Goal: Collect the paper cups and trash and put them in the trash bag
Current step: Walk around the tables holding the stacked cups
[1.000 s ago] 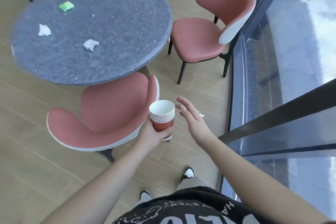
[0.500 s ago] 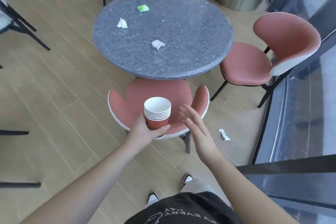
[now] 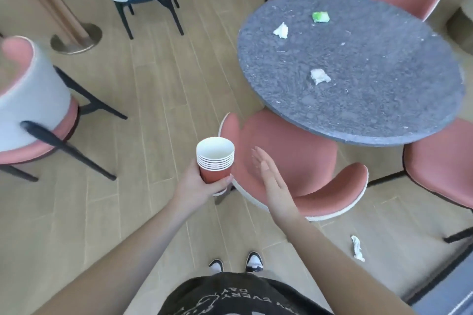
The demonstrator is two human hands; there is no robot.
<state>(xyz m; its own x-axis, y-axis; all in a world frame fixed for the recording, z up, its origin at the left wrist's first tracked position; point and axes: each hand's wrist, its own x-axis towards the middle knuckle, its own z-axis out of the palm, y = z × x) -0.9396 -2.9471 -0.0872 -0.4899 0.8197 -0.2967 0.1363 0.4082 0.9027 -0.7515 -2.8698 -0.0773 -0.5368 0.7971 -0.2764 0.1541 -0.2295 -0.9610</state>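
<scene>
**A:** Turning left, by the look of it. A second ago the round table filled the upper left of the view; now it sits off to the upper right, and more chairs and open floor show on the left.

**B:** Do the hands change with it?

**A:** Hardly. The left hand keeps its fingers wrapped round the stack of paper cups, upright, rims up. The right hand stays beside the stack, fingers straight and together, holding nothing and not touching the cups.

**B:** So where does the trash stand?

**A:** Cups gathered; the rest is not. One white wad and a green scrap lie toward the table's far side, another white wad nearer the middle, and a twisted white piece lies on the floor by the person's right, near the pink chair.

**B:** And the trash bag?

**A:** Not in view. I'd judge the turn is a search for it, so the cups go in first and the scraps wait.
</scene>
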